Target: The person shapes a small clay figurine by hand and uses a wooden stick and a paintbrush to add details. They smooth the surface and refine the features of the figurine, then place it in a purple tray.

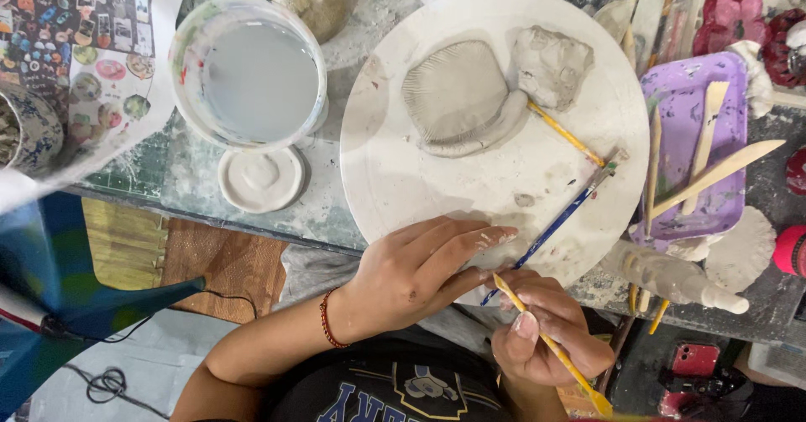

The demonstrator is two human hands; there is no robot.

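Observation:
My left hand rests on the near edge of a round white board, fingers stretched flat and smeared with clay. My right hand sits just below that edge and grips a thin yellow tool, its tip pointing up toward the left hand's fingers. What lies between the two hands is hidden. On the board lie a ribbed, shell-shaped clay piece, a rough clay lump, a yellow stick and a blue-handled brush.
A tub of cloudy grey water and a small white lid stand left of the board. A purple tray with several wooden modelling tools sits at the right, beside a white squeeze bottle. Printed paper covers the far left.

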